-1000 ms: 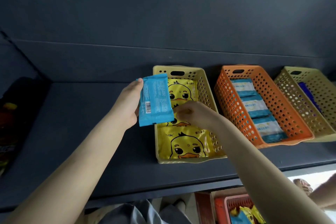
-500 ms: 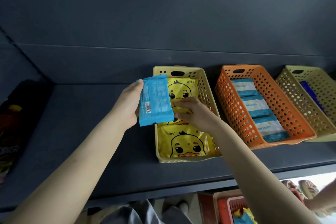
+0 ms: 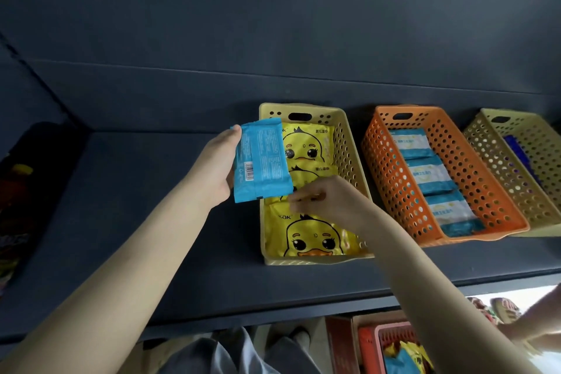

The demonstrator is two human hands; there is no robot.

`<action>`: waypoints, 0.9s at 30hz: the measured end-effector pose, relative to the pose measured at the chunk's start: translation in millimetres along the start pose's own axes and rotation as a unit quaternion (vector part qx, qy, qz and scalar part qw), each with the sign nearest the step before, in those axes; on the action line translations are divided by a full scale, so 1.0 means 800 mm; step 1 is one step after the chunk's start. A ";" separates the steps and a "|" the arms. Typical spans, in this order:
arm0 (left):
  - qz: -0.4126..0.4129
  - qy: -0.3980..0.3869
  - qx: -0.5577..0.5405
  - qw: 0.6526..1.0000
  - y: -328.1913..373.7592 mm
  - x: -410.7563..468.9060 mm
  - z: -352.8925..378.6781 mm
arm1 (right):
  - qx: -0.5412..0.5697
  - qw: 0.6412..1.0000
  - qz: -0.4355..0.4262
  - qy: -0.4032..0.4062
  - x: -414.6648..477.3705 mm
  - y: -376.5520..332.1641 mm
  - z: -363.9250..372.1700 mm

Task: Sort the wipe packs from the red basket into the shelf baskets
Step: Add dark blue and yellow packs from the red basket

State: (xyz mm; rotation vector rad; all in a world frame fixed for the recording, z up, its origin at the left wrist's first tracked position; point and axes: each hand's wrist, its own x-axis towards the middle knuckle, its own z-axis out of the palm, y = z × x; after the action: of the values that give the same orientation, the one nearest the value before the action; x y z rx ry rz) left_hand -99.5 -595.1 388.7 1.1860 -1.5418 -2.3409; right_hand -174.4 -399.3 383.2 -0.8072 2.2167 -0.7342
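Over the dark shelf (image 3: pixel 121 222), our left hand (image 3: pixel 217 168) grips a blue wipe pack (image 3: pixel 261 161) by its left long edge, the fingers wrapped out of sight behind it. The pack is held upright in the air with its barcoded back facing us. Directly behind that grip and to its right sits the yellow basket (image 3: pixel 303 108), with yellow duck packs (image 3: pixel 312 237) lying flat in a row inside.

Just below and right of the held pack, our right hand (image 3: pixel 329 202) is down in this basket, its fingers (image 3: pixel 303 199) curled against the middle duck pack. They are blurred, and we cannot tell whether they pinch it or merely touch it.

Farther right of both hands stands the orange basket (image 3: pixel 382 179), holding three blue-and-white packs (image 3: pixel 431 176) in a line. Beyond it is a tan basket (image 3: pixel 491 167) with something dark blue inside. Below our right forearm, under the shelf's edge, the red basket (image 3: pixel 391 338) shows with blue and yellow packs in it.
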 end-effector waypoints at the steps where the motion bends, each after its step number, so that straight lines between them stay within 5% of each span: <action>1: 0.000 0.000 -0.001 1.000 -0.001 0.000 0.000 | 0.009 0.999 0.004 -0.036 -0.007 0.001 0.003; 16: 0.002 -0.023 -0.017 1.000 -0.004 0.010 -0.003 | -0.143 0.989 0.030 -0.032 -0.036 0.004 0.003; 27: 0.000 -0.033 -0.017 0.999 -0.001 0.011 -0.005 | -0.070 0.995 -0.002 -0.070 -0.010 -0.021 0.033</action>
State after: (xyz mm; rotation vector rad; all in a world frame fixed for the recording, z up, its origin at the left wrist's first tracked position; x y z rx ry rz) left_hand -102.6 -602.0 382.4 1.1129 -1.5142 -2.4194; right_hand -144.8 -411.3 381.0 -0.9037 2.1591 -0.5115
